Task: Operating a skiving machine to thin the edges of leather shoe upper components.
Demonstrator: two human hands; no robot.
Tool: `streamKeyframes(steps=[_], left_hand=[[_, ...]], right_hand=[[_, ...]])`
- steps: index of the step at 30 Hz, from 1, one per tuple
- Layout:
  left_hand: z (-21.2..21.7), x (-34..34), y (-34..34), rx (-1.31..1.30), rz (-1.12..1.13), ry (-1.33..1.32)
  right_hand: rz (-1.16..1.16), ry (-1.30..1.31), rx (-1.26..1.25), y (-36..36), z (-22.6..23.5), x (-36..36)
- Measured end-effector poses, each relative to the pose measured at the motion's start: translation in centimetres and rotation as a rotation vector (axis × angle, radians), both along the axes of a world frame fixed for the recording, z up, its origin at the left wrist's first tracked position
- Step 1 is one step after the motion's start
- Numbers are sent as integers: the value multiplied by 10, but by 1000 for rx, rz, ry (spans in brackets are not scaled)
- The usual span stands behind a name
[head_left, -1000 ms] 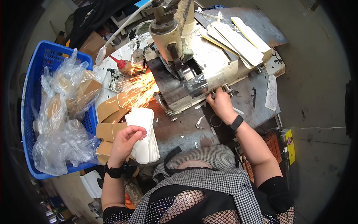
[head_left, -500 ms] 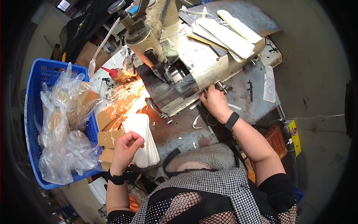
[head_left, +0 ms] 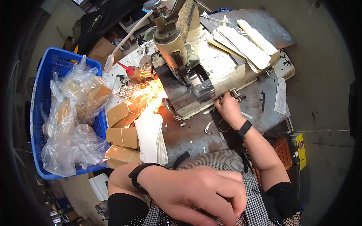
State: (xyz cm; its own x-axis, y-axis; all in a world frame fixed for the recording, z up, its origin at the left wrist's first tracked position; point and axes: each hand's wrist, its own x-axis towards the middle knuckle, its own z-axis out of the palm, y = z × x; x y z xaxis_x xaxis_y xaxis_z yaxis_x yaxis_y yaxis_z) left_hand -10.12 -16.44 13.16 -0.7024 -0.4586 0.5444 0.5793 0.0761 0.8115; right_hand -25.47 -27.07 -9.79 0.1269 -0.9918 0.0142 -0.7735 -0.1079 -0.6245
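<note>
Close before the camera, my left hand (head_left: 201, 192) is raised over my lap, its fingers loosely bent and partly apart; nothing shows in them. My right hand (head_left: 230, 111) is at the front edge of the cream-coloured machine (head_left: 230, 77), its fingers closed on a small knob that they mostly hide. Beside those fingers a metal shaft with a knob (head_left: 237, 95) sticks out. Orange sparks (head_left: 152, 94) fly leftward from the machine's dark metal end (head_left: 179, 94). Below the sparks stands a stack of white strips (head_left: 149, 137) with rounded ends, next to bundled brown pieces (head_left: 122, 137).
At left a blue plastic basket (head_left: 37, 124) holds clear plastic bags (head_left: 71, 124) with brown pieces inside. A red-tipped bottle (head_left: 131, 70) stands behind the sparks. White strips (head_left: 245, 47) lie on the machine's top. Scraps (head_left: 208, 127) litter the metal table (head_left: 181, 139).
My left hand has come up from beside the white stack toward the camera and rightward. My right hand keeps its place at the machine's edge. The whole view has shifted slightly.
</note>
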Motion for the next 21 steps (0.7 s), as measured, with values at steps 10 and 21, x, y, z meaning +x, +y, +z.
streamKeyframes(steps=[10,21], left_hand=[[-13,-13,2,91,-1,273],[9,5,8,279,145,309]], right_hand=[[13,-8,-35,0,-4,-2],[34,28,-100,-4,-6,-2]])
